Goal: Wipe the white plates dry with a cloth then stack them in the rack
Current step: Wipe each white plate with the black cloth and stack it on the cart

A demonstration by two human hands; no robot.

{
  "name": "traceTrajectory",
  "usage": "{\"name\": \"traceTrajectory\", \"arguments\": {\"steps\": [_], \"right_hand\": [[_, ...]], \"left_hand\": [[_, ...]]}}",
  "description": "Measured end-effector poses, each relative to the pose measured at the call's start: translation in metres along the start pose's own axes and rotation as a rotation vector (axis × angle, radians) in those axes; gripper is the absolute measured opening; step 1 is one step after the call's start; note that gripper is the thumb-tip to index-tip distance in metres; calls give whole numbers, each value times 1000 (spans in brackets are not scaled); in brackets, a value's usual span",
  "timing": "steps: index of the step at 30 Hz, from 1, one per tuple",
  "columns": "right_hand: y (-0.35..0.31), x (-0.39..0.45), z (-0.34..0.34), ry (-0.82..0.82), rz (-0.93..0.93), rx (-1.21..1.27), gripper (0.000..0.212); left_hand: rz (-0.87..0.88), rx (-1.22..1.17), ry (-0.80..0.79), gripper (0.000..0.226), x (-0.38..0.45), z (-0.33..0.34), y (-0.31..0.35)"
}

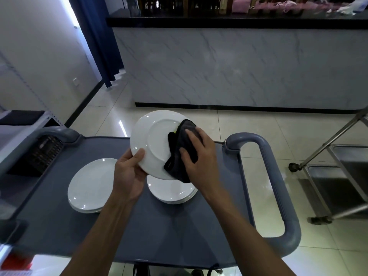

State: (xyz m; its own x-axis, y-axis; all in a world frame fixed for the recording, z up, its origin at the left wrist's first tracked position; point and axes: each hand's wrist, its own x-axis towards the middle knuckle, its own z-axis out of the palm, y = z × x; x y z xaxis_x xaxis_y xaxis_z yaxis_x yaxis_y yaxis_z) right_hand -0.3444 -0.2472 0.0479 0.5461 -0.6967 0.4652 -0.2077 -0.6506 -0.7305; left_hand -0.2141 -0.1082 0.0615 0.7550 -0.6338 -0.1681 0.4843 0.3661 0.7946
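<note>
A white plate (154,140) is held tilted above the grey cart top (139,226), its underside facing me. My left hand (129,172) grips its lower left rim, thumb on the facing side. My right hand (197,156) presses a dark grey cloth (180,154) against the plate's right side, the cloth wrapping over the lower right rim. Under the raised plate lies a small stack of white plates (173,193). Another stack of white plates (90,186) lies to the left on the cart.
The cart has thick grey loop handles at right (276,188) and at back left (57,132). A black slatted crate (41,154) sits left of the cart. A steel trolley (342,172) stands at right. A marble-faced counter (239,66) fills the back.
</note>
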Motion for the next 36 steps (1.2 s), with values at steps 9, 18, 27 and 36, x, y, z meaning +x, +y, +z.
{"name": "traceTrajectory", "arguments": {"steps": [9, 18, 27, 36], "right_hand": [[-19, -33, 16, -57, -258, -227, 55], [7, -30, 1, 19, -344, -251, 41], [18, 12, -15, 122, -118, -111, 44], [5, 43, -10, 21, -128, -132, 45]], "left_hand": [[-28, 23, 9, 46, -3, 8, -3], [-43, 43, 22, 43, -3, 11, -6], [-54, 116, -79, 24, -4, 11, -2], [-80, 242, -106, 32, -4, 5, -4]]}}
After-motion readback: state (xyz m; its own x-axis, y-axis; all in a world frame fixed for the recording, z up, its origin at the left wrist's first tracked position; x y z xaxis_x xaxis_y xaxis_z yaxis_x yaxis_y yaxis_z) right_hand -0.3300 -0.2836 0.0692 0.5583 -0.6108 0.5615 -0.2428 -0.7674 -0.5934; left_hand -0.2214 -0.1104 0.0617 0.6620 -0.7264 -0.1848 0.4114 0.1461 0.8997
